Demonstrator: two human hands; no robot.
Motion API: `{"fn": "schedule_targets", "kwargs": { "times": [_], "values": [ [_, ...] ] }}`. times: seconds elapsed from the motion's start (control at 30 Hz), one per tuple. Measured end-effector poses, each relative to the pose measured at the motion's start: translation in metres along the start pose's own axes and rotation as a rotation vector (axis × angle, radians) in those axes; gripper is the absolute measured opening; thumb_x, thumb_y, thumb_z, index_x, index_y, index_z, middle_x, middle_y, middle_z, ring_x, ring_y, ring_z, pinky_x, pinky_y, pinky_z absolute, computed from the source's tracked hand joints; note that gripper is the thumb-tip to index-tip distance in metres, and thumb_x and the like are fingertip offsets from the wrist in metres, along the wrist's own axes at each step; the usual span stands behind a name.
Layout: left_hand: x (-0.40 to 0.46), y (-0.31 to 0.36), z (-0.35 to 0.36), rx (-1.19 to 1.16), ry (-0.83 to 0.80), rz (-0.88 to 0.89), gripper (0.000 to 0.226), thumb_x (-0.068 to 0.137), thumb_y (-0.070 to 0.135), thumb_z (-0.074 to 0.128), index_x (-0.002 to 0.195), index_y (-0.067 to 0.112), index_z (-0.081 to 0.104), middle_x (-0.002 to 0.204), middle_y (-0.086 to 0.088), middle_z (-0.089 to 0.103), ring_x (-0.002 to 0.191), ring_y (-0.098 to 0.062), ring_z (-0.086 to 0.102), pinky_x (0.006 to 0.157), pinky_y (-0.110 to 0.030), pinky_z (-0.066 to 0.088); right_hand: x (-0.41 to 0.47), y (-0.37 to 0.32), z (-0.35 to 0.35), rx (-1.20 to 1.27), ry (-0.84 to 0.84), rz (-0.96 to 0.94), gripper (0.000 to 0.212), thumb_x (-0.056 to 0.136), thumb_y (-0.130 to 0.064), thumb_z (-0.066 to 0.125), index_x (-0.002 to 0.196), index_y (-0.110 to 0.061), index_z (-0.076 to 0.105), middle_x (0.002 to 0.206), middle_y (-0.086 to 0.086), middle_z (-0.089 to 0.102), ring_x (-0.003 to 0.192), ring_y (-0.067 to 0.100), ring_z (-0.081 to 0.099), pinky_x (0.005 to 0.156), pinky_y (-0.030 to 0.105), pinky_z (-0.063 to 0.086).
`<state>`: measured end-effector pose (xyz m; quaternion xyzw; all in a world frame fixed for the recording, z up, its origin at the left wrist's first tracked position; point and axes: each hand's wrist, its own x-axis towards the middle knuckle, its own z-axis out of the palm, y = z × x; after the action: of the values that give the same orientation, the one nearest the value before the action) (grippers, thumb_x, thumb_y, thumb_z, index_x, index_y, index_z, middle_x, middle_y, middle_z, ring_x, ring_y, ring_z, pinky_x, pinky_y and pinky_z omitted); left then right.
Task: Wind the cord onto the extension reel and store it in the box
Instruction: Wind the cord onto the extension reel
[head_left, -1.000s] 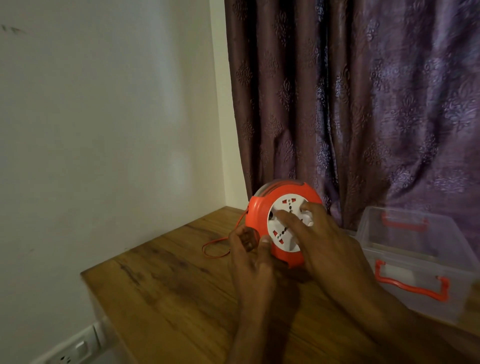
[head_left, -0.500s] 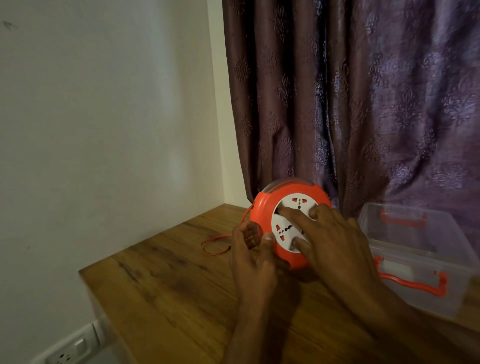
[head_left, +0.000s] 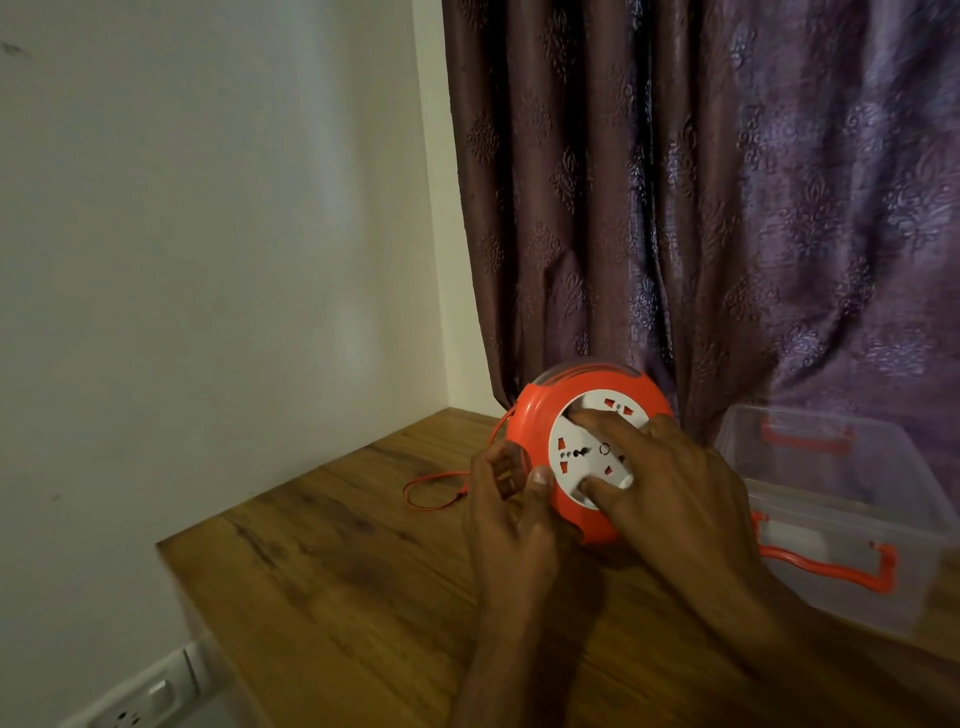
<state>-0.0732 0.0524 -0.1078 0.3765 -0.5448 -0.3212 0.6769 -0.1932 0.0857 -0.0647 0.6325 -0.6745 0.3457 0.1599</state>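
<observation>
Wooden table (head_left: 332, 587): reel (head_left: 530, 431), cord (head_left: 431, 486), box (head_left: 841, 525).

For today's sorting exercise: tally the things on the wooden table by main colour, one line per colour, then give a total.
Orange: 2, the extension reel and its loose cord
Clear: 1, the storage box, which has orange handles
Total: 3
</observation>
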Motion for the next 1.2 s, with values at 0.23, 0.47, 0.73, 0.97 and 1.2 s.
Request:
{"fn": "schedule_targets", "kwargs": {
  "times": [0.23,0.47,0.73,0.97,1.2],
  "values": [
    [0.001,-0.001,0.000,0.041,0.016,-0.002,0.038,0.077,0.058,0.053,0.113,0.045,0.049,0.102,0.036,0.053,0.092,0.007,0.058,0.057,-0.003,0.045,-0.002,0.002,0.004,0.092,-0.042,0.093,0.070,0.072,-0.056,0.063,0.130,-0.060,0.025,0.133,-0.005,0.047,0.114,0.025,0.053,0.087,0.039,0.047],
    [0.002,0.001,0.000,0.029,-0.004,-0.037,0.027,0.079,0.054,0.052,0.105,0.053,0.046,0.100,0.037,0.052,0.089,0.009,0.056,0.052,-0.003,0.044,-0.005,0.000,0.008,0.150,-0.024,0.140,0.068,0.073,-0.060,0.059,0.131,-0.060,0.023,0.135,-0.005,0.044,0.114,0.024,0.051,0.088,0.037,0.046],
    [0.002,0.002,0.001,0.040,0.001,-0.005,0.043,0.077,0.053,0.052,0.117,0.038,0.048,0.103,0.030,0.052,0.092,0.004,0.054,0.071,-0.012,0.046,-0.005,0.001,0.013,0.179,0.004,0.163,0.069,0.071,-0.064,0.057,0.131,-0.058,0.024,0.132,-0.004,0.047,0.113,0.023,0.052,0.087,0.034,0.047],
    [0.002,0.003,0.002,0.068,-0.001,0.012,0.028,0.076,0.054,0.053,0.103,0.045,0.048,0.101,0.031,0.053,0.093,0.004,0.055,0.073,-0.016,0.048,-0.003,0.002,0.017,0.326,0.052,0.224,0.067,0.066,-0.063,0.064,0.127,-0.057,0.036,0.120,-0.005,0.055,0.107,0.019,0.053,0.082,0.030,0.045],
    [-0.003,0.006,0.008,0.067,-0.023,0.000,0.047,0.073,0.061,0.052,0.115,0.043,0.046,0.102,0.035,0.049,0.093,0.008,0.053,0.070,-0.008,0.043,0.002,0.005,0.014,0.423,0.112,0.244,0.061,0.065,-0.061,0.065,0.121,-0.050,0.044,0.108,-0.003,0.066,0.098,0.021,0.059,0.072,0.022,0.036]
  ]
}}
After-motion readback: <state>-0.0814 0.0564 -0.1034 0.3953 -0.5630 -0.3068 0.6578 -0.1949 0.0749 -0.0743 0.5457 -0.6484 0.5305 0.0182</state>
